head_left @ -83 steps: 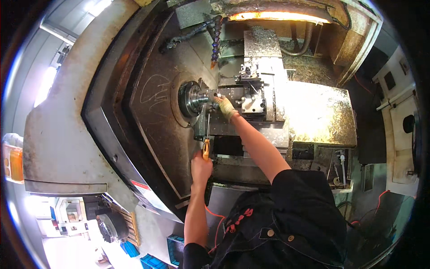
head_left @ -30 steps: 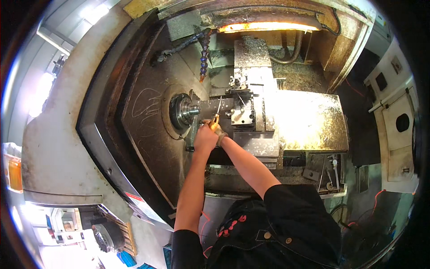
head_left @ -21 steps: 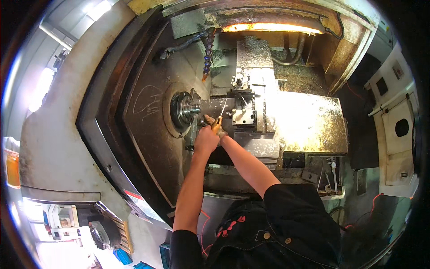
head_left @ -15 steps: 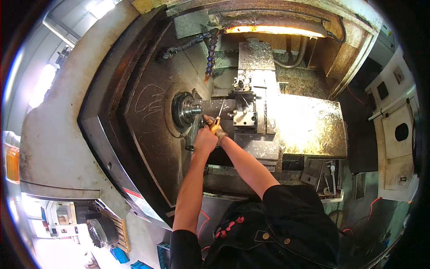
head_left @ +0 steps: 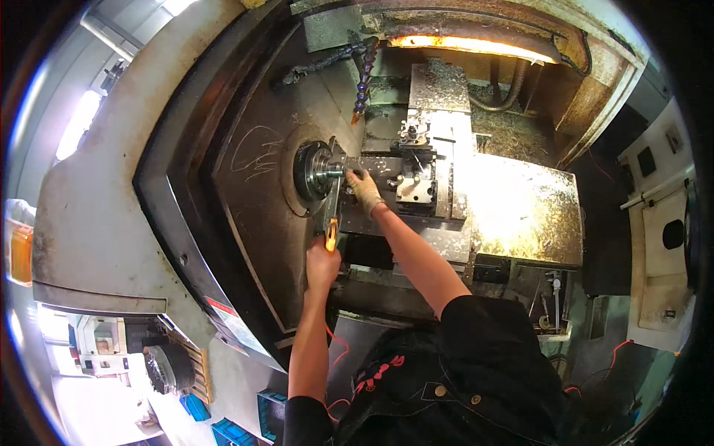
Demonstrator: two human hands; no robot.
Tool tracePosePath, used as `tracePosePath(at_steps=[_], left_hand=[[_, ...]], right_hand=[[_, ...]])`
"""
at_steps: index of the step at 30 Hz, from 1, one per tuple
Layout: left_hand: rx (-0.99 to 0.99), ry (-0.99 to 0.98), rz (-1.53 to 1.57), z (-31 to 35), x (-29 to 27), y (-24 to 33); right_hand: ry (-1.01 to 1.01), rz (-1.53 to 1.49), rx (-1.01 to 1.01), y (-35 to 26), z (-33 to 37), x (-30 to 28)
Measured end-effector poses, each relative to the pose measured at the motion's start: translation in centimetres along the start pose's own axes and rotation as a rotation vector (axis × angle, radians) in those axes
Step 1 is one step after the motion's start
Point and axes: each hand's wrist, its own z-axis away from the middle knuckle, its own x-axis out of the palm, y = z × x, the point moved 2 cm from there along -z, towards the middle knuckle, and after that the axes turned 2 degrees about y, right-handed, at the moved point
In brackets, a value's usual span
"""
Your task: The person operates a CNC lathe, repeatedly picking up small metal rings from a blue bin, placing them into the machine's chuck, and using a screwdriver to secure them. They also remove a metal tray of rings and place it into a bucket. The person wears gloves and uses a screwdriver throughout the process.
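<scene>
A: Here's the chuck (head_left: 312,171), and out of its centre pokes the shiny workpiece (head_left: 335,170), free end to the right. The left hand (head_left: 323,265) is wrapped around a yellow-handled tool (head_left: 332,233), its thin blade (head_left: 338,198) running away from the body, right up by the workpiece!

B: Touching it?

A: Can't tell; the far end is lost among metal and fingers. What this calls for, I'd say, is a light, even touch, the blade held steady so it doesn't skid.

B: And the fingers?

A: Well clear of the chuck, and only with it at a standstill. Whether it's turning, I can't tell.

B: Over to the right hand (head_left: 364,192), in a pale glove (head_left: 367,199)!

A: Fingers drawn in close at the workpiece's free end, left of the tool post (head_left: 416,190). Gripping workpiece, blade or nothing? I can't make it out.

B: And the arms?

A: The left forearm (head_left: 308,338) reaches almost straight ahead, wrist fairly straight. The right forearm (head_left: 420,256) slants forward and leftward from a black sleeve (head_left: 494,338), its hand farther out than the left. A sound stance for fine control, in my judgement!
</scene>
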Motion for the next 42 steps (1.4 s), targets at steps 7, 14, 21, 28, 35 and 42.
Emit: tracePosePath(at_steps=[7,14,21,28,35,42], left_hand=[[-0.060,-0.023,0.010,2.6,-1.0,-3.1],[0.119,0.055,0.188,11.1,-2.2,-1.6],[0.040,-0.032,0.505,26.1,-13.4,-7.1],[0.166,0.380,0.070,21.9,-28.7,-10.5],[0.122,0.250,-0.083,17.4,-34.1,-13.9],[0.144,0.185,-0.084,14.0,-34.0,-14.4]], right_hand=[[-0.089,0.261,-0.075,-4.3,3.0,1.1],[-0.097,0.494,-0.221,-5.6,1.9,0.3],[-0.165,0.358,-0.139,-6.0,4.5,2.7],[-0.162,0.229,-0.005,-5.0,2.4,1.5],[-0.191,0.482,-0.047,-4.2,0.7,1.6],[-0.178,0.436,-0.090,-2.8,-3.2,-1.4]])
